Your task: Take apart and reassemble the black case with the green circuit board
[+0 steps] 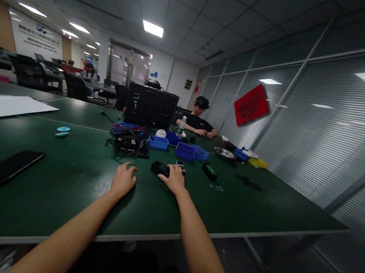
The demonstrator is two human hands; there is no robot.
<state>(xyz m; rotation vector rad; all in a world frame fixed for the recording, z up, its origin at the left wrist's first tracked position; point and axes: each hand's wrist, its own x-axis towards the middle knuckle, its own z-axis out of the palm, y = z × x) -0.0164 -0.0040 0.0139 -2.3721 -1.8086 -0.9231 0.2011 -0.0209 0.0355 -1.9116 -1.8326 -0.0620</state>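
Observation:
My right hand (175, 180) grips the right end of a black, oblong device (160, 168) that lies on the green table (69, 192). Its thumb is on the near side and the fingers reach over the top, hiding that end. To the left, my left hand (123, 181) rests on the tabletop with fingers apart and nothing in it. A small device with a pale screen (180, 163) lies just beyond my right hand. Farther right sits a black box with a green top (209, 171).
Beyond my hands are a black power adapter (126, 145) with cables, blue trays (158, 142), a baseball (160, 133), a bottle (182, 126) and the back of a monitor (151, 106). A metal bowl (224, 153) stands right; a black slab (6, 168) lies left. A person (200, 123) sits opposite.

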